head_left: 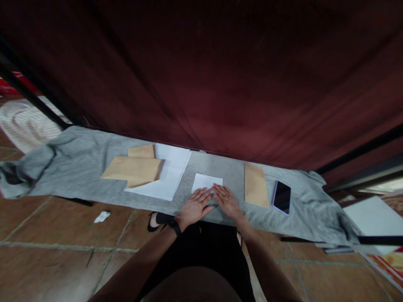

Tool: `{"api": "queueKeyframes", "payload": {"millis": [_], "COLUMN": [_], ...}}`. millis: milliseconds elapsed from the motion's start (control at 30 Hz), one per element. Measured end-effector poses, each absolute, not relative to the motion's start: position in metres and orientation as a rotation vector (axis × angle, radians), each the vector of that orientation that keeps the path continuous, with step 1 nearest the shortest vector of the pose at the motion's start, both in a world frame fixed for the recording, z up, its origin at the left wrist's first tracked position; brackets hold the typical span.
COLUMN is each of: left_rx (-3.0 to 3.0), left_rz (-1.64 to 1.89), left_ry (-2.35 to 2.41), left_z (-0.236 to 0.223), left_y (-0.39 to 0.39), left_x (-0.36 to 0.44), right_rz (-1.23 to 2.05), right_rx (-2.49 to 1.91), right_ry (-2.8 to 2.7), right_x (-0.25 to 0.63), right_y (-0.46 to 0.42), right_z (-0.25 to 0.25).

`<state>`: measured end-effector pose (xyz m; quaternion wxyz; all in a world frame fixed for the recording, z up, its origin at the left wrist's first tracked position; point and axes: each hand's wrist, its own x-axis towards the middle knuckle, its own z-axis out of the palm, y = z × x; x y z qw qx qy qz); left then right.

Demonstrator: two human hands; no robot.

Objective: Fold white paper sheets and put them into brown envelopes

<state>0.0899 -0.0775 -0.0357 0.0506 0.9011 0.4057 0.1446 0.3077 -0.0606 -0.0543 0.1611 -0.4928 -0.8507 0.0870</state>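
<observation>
Head view, A: where's the paper [205,180]?
B: Dead centre of the clock, small, white, flat on grey cloth [91,163]. Near edge partly under fingers.
A: Hands?
B: Left hand [194,206] at 7, right hand [227,202] between 4 and 5. Both palm down, fingertips on the paper, nearly meeting. Watch [174,227] on left wrist.
A: Fingers?
B: Left: straight, side by side, thumb spread off toward 3. Right: straight, close together; can't tell the thumb. Neither grips anything, just pressing flat.
A: Around it?
B: Brown envelopes [135,166], crossed in a pile, between 9 and 10, partly over big sheets [176,167]. Lone envelope [256,184] at 3, apart. Phone [282,197] just beyond, between 3 and 4.
</observation>
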Motion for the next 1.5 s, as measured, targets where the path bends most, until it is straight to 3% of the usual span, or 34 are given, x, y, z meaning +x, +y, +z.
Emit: {"api": "queueKeyframes", "payload": {"millis": [433, 867, 1500], "left_rx": [2.767, 2.741, 2.729], "left_rz": [0.423, 0.389, 0.395], "left_ry": [1.194, 1.188, 1.247], "left_z": [-0.034, -0.034, -0.054], "left_y": [-0.077, -0.075, -0.016], "left_x": [0.09, 0.089, 0.141], "right_rz": [0.077, 0.095, 0.121], "right_rx": [-1.609, -1.497, -1.576], "right_ry": [-2.394, -2.387, -2.261], "right_x": [0.316, 0.303, 0.299], "right_y": [-0.021, -0.117, -0.119], "right_z": [-0.049, -0.053, -0.052]}}
